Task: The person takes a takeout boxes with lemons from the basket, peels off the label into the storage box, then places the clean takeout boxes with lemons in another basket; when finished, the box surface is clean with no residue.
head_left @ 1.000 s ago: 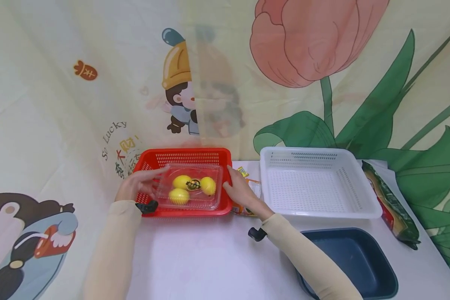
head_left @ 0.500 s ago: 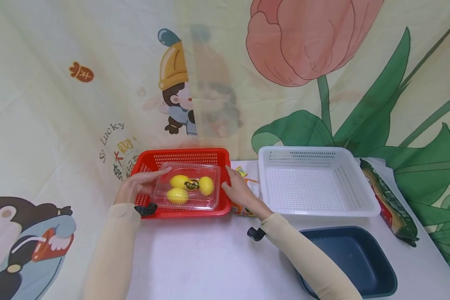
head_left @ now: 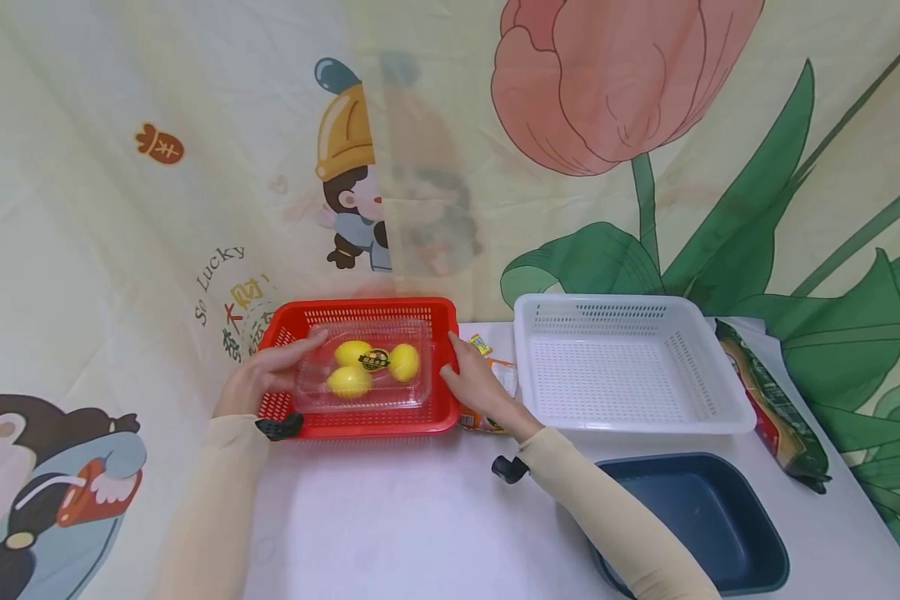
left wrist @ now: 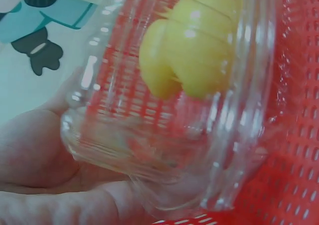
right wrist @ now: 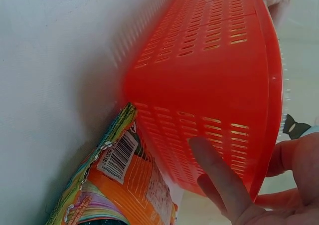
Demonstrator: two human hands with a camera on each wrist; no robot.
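Note:
My left hand [head_left: 258, 377] grips the left end of a clear plastic box [head_left: 375, 398]. The box holds three yellow lemons [head_left: 350, 382] and has a dark label across its middle. It sits within the outline of a red slotted basket [head_left: 390, 427]; whether it touches the floor I cannot tell. In the left wrist view, the palm [left wrist: 35, 150] wraps the box's end, with the red slots showing through the plastic. My right hand [head_left: 483, 383] holds the basket's right rim. In the right wrist view, fingers [right wrist: 219, 172] lie along the basket's outer wall, the rest behind the rim.
An orange snack packet [right wrist: 127, 177] leans by the basket's right side, with a small yellow sachet [head_left: 481, 342] behind it. To the right stand a white slotted basket [head_left: 637, 427] and a dark blue tub [head_left: 708, 525]. A green packet [head_left: 776, 408] lies along the far right.
The box of lemons has shifted a little left and up in the head view along with my left hand. My right hand stays on the red basket's rim.

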